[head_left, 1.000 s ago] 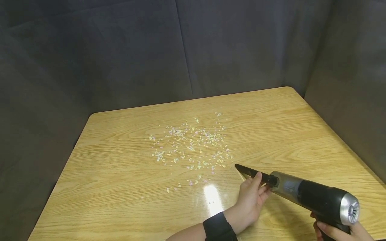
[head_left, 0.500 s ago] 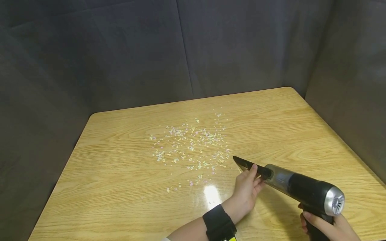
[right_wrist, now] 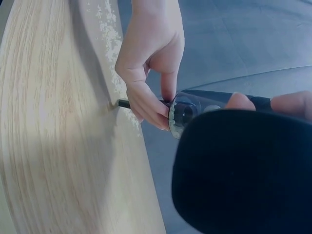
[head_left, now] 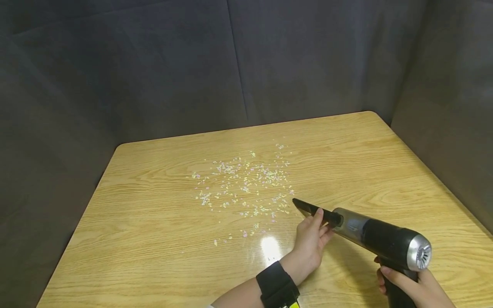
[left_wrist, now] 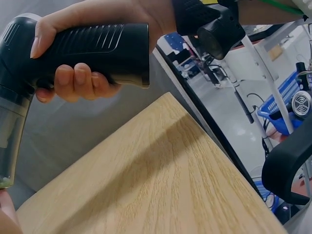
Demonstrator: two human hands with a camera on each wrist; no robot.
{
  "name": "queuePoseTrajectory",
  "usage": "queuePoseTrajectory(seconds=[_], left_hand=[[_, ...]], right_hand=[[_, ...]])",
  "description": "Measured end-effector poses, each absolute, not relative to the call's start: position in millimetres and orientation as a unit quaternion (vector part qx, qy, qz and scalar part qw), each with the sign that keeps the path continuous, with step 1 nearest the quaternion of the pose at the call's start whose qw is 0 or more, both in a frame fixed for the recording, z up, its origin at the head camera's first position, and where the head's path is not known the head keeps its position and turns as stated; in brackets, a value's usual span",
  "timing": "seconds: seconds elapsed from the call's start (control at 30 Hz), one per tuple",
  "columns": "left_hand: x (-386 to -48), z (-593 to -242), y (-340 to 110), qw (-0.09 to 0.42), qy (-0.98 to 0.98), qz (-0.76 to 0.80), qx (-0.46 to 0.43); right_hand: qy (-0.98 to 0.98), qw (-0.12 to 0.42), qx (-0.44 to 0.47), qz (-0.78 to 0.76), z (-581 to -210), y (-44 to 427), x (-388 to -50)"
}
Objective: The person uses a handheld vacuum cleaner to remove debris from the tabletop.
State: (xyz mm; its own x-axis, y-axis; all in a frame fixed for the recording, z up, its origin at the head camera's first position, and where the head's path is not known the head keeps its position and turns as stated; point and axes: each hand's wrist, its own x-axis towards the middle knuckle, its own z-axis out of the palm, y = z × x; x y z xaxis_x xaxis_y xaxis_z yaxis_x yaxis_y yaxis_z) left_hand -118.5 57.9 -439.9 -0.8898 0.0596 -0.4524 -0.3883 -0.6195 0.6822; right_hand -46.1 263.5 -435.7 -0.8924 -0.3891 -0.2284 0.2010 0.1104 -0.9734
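A black and silver handheld vacuum cleaner (head_left: 385, 237) is held above the wooden table, pointing left. My right hand (head_left: 414, 284) grips its handle, and the left wrist view shows the fingers wrapped round that handle (left_wrist: 105, 51). My left hand (head_left: 308, 244) pinches the slim black nozzle (head_left: 302, 205) between thumb and fingers. The nozzle tip lies at the right edge of a scatter of small pastel paper bits (head_left: 269, 175). Pale bits show inside the clear dust cup (right_wrist: 187, 109) in the right wrist view.
The wooden table (head_left: 127, 222) has dark cloth walls (head_left: 173, 77) behind and at both sides. A few loose bits lie nearer the front. Beyond the table, the left wrist view shows a blue basket (left_wrist: 282, 105) on a stand.
Both hands and the vacuum cleaner have shifted left and slightly away from me. The nozzle tip now reaches the right edge of the paper bits. Both grips stay the same.
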Motion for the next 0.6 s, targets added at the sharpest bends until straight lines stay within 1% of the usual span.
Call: queuePoseTrajectory(seconds=[0.27, 0.6], left_hand=[[-114.4, -438.4, 54.3, 0.124, 0.415, 0.881, -0.189], [-108.6, -438.2, 57.1, 0.143, 0.406, 0.884, -0.182]], right_hand=[[0.71, 0.246, -0.057, -0.658, -434.4, 264.2, -48.0], [0.717, 0.247, -0.054, -0.65, -427.9, 273.6, -40.6]])
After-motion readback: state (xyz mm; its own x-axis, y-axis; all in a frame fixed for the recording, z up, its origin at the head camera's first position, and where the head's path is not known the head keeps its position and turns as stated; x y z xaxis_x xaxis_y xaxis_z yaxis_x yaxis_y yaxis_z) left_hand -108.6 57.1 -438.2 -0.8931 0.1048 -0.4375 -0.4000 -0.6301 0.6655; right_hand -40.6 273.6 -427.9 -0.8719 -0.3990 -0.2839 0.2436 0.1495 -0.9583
